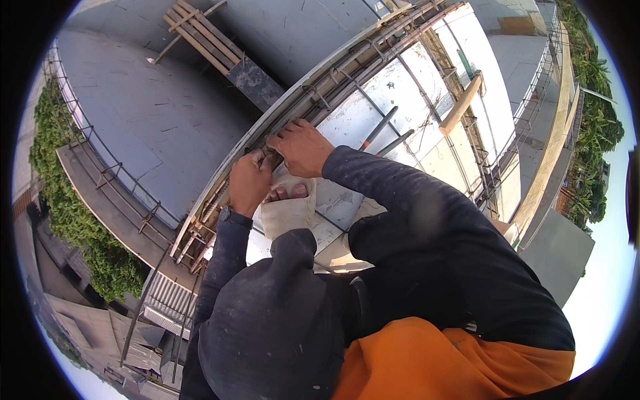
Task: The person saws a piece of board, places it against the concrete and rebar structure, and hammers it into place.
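My left hand [250, 183] and my right hand [300, 148] meet over a bundle of steel reinforcing bars [327, 87] that runs along the edge of a raised deck. Fingers on both hands are closed and pinched together at the bars. Whatever lies between the fingertips is too small or hidden to make out. Just below my hands is my foot [297, 191], its toes bare in a pale cloth covering [288, 217]. To the right of my right hand lies a hand tool with two dark, red-marked handles [381, 127]; its jaws are hidden behind my sleeve.
A wooden handle [460, 107], perhaps a hammer's, rests across bars on the pale panels [400, 83]. Beyond the deck edge, a grey surface [160, 107] lies lower, with a bamboo bundle [203, 37] across it. More reinforcing bars [113, 170] follow a curved ledge at left.
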`<action>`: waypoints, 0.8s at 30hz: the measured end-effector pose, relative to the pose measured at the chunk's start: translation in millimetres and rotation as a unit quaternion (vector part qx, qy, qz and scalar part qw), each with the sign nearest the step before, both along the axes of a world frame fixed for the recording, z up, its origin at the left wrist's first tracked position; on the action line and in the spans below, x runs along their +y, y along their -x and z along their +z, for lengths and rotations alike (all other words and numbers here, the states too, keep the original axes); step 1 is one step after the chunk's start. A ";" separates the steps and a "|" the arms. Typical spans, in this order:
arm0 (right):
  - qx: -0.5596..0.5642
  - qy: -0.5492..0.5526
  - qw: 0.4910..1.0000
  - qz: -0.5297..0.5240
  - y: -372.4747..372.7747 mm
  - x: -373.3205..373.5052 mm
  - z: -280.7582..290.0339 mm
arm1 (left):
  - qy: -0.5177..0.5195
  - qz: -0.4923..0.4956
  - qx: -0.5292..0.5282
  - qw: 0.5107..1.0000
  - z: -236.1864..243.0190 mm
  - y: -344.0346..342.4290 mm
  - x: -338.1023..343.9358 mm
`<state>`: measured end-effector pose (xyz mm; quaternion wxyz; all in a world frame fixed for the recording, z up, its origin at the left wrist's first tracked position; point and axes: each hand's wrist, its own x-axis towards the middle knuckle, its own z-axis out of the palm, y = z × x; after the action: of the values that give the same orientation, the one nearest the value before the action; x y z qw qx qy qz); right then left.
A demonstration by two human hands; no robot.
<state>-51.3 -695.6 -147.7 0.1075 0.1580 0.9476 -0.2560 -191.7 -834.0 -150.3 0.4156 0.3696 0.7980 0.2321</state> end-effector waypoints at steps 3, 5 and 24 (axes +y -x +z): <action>0.133 -0.030 0.990 -0.023 -24.5 7.7 6.9 | 0.077 0.001 -0.102 0.992 24.2 -0.5 21.0; 0.102 -0.005 0.995 -0.019 -38.8 9.0 24.0 | 0.100 0.013 -0.136 0.986 30.1 4.3 22.3; 0.037 -0.038 0.996 -0.075 -38.5 -34.8 10.0 | 0.152 -0.058 -0.231 0.959 32.1 17.2 33.0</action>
<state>-12.8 -730.4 -137.7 0.0471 0.2233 0.9454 -0.2327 -208.9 -801.0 -118.1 0.6526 0.2843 0.6832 0.1628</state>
